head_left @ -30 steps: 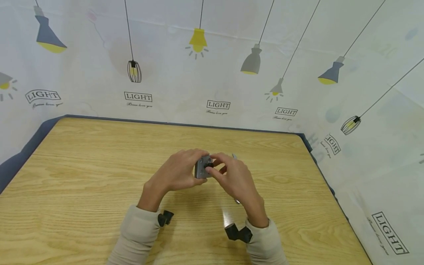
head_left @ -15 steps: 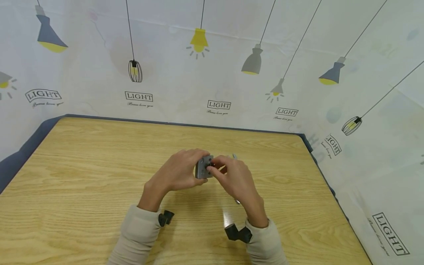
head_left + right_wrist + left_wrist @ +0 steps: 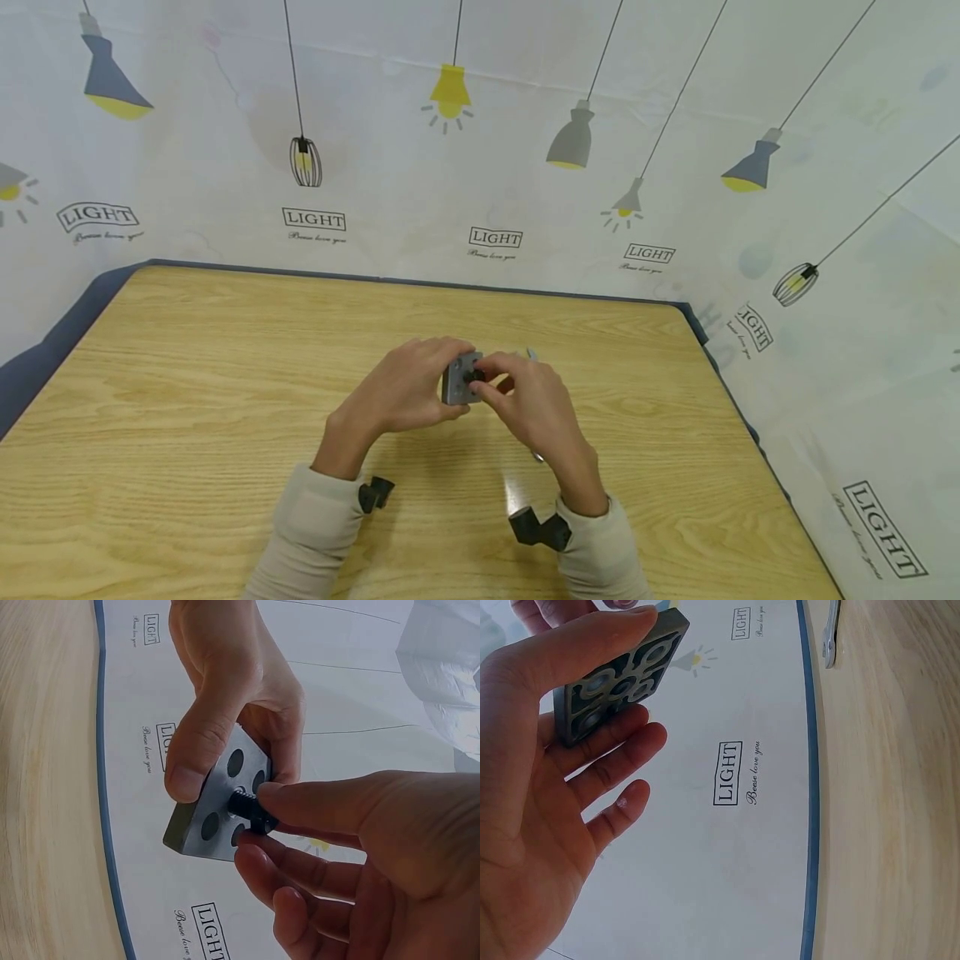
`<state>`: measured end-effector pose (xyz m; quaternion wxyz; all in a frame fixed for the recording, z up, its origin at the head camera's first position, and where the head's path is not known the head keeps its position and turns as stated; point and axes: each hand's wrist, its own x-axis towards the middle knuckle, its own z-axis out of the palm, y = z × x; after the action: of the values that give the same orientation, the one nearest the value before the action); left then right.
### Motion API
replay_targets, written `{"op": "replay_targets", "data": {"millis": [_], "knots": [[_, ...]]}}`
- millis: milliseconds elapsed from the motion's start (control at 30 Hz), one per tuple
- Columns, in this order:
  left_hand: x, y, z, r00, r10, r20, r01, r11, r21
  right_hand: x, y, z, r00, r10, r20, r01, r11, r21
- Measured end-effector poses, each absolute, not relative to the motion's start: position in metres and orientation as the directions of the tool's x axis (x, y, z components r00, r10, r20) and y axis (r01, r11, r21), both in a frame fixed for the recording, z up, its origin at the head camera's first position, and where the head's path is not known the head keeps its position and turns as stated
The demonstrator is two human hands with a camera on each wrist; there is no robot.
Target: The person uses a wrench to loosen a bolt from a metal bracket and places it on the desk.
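My left hand (image 3: 401, 385) grips a square grey metal plate (image 3: 457, 385) by its edges, up off the table. In the right wrist view the plate (image 3: 217, 825) shows several round holes in its face, and its back in the left wrist view has recessed rings. A black threaded bolt (image 3: 241, 802) stands out from the middle of the plate, its tip at the centre hole. The thumb and fingers of my right hand (image 3: 528, 404) pinch the bolt at its head end. The remaining right fingers are loosely curled below it.
A silver wrench (image 3: 830, 641) lies on the wooden table (image 3: 225, 375), mostly hidden behind my right hand in the head view. A white cloth printed with lamps (image 3: 390, 167) hangs behind the table's far edge. Black camera mounts (image 3: 540, 527) sit at both wrists.
My right thumb and fingertips shift slightly around the bolt, as if turning it. The left hand and the plate stay nearly still.
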<state>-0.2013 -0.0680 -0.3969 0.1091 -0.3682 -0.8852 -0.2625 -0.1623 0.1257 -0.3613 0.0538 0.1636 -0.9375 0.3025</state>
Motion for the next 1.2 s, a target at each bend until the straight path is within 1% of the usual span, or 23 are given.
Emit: {"op": "replay_targets", "data": {"millis": [433, 633, 833, 1200], "knots": [[-0.2011, -0.0682, -0.3963, -0.708, 0.592, 0.384, 0.706, 0.593, 0.388, -0.1618, 0.1265, -0.3604, -0.935, -0.283, 0.214, -0.355, 0.762, -0.542], [-0.2021, -0.0679, -0.3968, -0.705, 0.592, 0.391, 0.709, 0.588, 0.388, -0.1610, 0.1265, -0.3588, -0.949, -0.254, 0.187, -0.315, 0.768, -0.558], [-0.2025, -0.0673, -0.3974, -0.703, 0.596, 0.388, 0.711, 0.586, 0.389, -0.1614, 0.1252, -0.3589, -0.956, -0.226, 0.187, -0.293, 0.771, -0.566], [-0.2027, -0.0677, -0.3983, -0.700, 0.599, 0.389, 0.714, 0.586, 0.384, -0.1634, 0.1251, -0.3621, -0.949, -0.247, 0.195, -0.314, 0.771, -0.553]]}}
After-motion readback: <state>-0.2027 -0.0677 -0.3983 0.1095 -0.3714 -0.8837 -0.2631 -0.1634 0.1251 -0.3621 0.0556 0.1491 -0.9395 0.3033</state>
